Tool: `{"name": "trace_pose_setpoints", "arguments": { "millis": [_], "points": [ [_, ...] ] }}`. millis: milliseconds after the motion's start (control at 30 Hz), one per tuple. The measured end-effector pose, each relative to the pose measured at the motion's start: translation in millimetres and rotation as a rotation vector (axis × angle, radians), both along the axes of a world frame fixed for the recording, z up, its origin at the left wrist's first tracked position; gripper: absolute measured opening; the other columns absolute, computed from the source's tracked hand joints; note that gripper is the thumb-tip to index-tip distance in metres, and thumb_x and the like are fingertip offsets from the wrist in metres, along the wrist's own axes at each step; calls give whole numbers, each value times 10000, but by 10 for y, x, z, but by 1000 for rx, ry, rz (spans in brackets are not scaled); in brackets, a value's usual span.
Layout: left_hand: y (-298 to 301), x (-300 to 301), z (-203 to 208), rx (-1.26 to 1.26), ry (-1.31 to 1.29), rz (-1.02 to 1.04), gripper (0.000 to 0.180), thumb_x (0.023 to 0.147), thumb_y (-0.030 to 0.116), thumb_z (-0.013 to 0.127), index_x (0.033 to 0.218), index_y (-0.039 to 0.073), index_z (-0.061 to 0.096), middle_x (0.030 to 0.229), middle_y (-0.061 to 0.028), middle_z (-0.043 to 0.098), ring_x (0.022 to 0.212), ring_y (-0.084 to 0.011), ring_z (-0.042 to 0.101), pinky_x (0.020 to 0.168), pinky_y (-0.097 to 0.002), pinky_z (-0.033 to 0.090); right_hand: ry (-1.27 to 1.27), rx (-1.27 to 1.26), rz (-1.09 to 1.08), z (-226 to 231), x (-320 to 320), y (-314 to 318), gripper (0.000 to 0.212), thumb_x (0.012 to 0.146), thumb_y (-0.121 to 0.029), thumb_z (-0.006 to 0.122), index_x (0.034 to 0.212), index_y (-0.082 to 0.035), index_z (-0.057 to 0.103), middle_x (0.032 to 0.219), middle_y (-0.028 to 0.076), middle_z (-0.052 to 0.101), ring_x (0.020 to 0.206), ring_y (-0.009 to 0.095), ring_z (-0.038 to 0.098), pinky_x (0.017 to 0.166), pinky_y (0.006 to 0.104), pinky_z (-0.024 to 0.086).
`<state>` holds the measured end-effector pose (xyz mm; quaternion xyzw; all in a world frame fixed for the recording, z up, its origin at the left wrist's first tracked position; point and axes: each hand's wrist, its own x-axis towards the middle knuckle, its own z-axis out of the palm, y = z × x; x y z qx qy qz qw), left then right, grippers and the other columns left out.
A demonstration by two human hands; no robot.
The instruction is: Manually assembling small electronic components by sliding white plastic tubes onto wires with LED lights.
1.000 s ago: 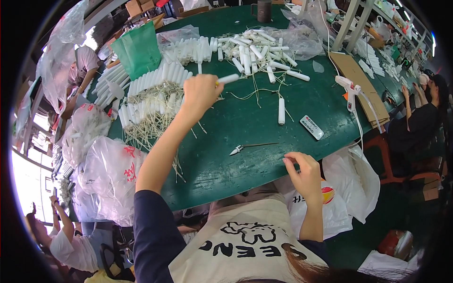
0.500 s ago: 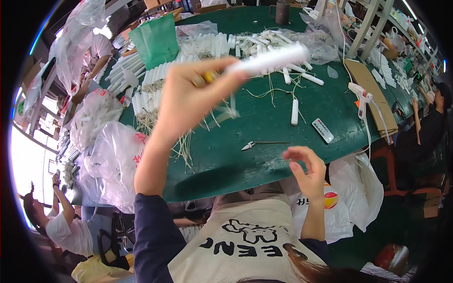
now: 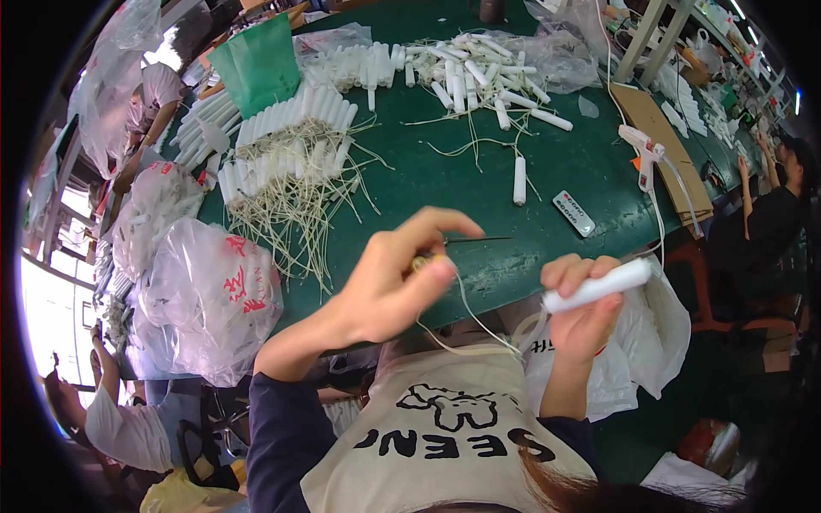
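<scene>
My right hand (image 3: 575,312) grips a white cylindrical tube (image 3: 603,285) in front of the table's near edge, its thumb below and fingers above. Thin pale cords (image 3: 481,318) hang from the tube's left end and loop toward my left hand (image 3: 398,278). That hand hovers over the near table edge, index finger stretched out and thumb apart from it. A small yellow thing (image 3: 419,262) shows among its curled fingers; whether it is held or worn I cannot tell. Behind the index finger, a thin dark rod (image 3: 483,238) of a tool lies on the green table.
White tubes with tangled cords (image 3: 295,205) lie in rows at the left, and a loose pile (image 3: 479,73) lies at the back. A single tube (image 3: 520,181), a white remote control (image 3: 573,214) and a glue gun (image 3: 643,156) are at the right. Plastic bags (image 3: 209,295) bulge at the left edge.
The white tube has passed from my raised left hand to my right hand. My left hand has come down and nearer. My right hand, empty before, is now closed round the tube.
</scene>
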<state>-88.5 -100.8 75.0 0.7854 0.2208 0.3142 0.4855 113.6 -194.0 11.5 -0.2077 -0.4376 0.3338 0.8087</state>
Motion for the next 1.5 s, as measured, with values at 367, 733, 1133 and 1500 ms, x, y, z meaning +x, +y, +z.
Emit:
{"name": "trace_pose_setpoints", "arguments": {
  "millis": [367, 733, 1133, 1500],
  "points": [
    [105, 129, 23, -69, 210, -24, 416, 902, 99, 394, 1294, -14, 313, 555, -79, 488, 496, -216, 488, 550, -333, 406, -762, -511, 163, -21, -143, -23, 227, 812, -96, 680, 1000, 4, 604, 747, 88, 637, 604, 136, 591, 550, 260, 448],
    [159, 144, -26, 583, 286, 44, 462, 789, 76, 538, 1238, 32, 443, 564, -84, 537, 444, -269, 526, 426, -372, 394, -753, -514, 48, -66, -121, -19, 251, 796, -112, 704, 1000, -2, 608, 753, 100, 638, 610, 161, 596, 559, 266, 445],
    [116, 195, -112, 961, 338, -82, 501, 850, 317, 570, 1266, 53, 484, 740, -75, 540, 499, -226, 525, 445, -319, 418, -811, -404, -95, -167, -190, 21, 245, 812, -102, 678, 1019, 5, 602, 824, 143, 651, 694, 227, 648, 601, 307, 473],
    [195, 261, -158, 262, 100, -130, 410, 873, -103, 374, 1267, -16, 301, 1019, -154, 557, 802, -248, 595, 585, -328, 463, -780, -437, -74, -178, -159, 2, 263, 805, -108, 688, 1015, 24, 600, 792, 108, 627, 655, 158, 576, 595, 252, 437]
  ]
}}
